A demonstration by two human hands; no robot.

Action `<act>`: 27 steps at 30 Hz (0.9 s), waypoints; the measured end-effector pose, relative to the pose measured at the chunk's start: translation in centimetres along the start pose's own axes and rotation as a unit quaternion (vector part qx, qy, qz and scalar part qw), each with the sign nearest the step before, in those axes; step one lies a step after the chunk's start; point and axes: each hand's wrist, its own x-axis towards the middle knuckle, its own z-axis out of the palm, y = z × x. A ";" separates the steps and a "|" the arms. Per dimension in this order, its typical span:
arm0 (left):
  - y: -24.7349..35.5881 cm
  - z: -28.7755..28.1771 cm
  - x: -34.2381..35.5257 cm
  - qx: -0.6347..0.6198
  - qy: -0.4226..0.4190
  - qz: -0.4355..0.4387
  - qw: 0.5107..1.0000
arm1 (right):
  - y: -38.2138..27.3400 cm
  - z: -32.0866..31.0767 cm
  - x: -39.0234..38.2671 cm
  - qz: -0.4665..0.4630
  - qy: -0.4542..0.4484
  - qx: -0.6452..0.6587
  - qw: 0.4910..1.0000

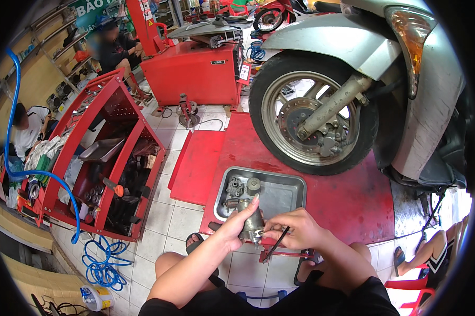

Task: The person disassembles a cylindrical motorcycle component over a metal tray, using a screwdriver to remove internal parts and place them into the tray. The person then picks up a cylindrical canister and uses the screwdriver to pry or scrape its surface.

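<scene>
Our knees and forearms fill the lower edge as we squat on the tiled floor. We wrap our left hand around a small grey cylindrical motor part, thumb and fingers curled closed on its body, index finger stretched up along its side. We hold it upright just above the near rim of a metal tray. Our right hand pinches at the part's lower end with thumb and fingertips drawn together, and a thin black tool runs down from that grip; we cannot tell its tip. Inside the tray lie a few more grey metal pieces. Beyond it stands a scooter's front wheel on a red lift platform. To our left a red tool cart stands with a blue hose coiled at its foot.
</scene>
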 end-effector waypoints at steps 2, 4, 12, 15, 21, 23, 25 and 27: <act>0.0 -0.1 0.0 -0.004 0.001 -0.002 1.000 | 0.3 0.2 -0.1 -0.005 0.008 0.004 1.000; 0.1 -0.2 0.0 -0.004 -0.007 -0.002 1.000 | 0.3 0.1 -0.2 0.000 0.008 -0.013 1.000; 0.3 -0.1 0.1 -0.050 -0.004 -0.009 0.999 | -0.5 -1.0 0.1 0.093 0.018 0.083 0.992; 0.7 0.0 -0.2 -0.055 -0.027 0.007 0.998 | -0.9 -2.7 0.3 0.153 0.061 0.348 0.923; 1.1 -0.2 -0.1 -0.040 0.011 0.016 0.999 | -0.3 -3.7 0.1 0.036 0.027 0.237 0.971; 1.1 0.1 -0.3 -0.037 0.010 0.021 0.999 | -2.2 -5.1 0.1 0.036 -0.016 0.071 0.997; 1.0 0.1 -0.3 -0.030 0.021 0.020 0.999 | -2.5 -5.3 0.0 0.105 -0.039 0.037 0.993; 1.0 0.1 -0.2 -0.026 0.028 0.018 0.999 | -2.4 -5.1 -0.2 0.148 -0.024 0.062 0.987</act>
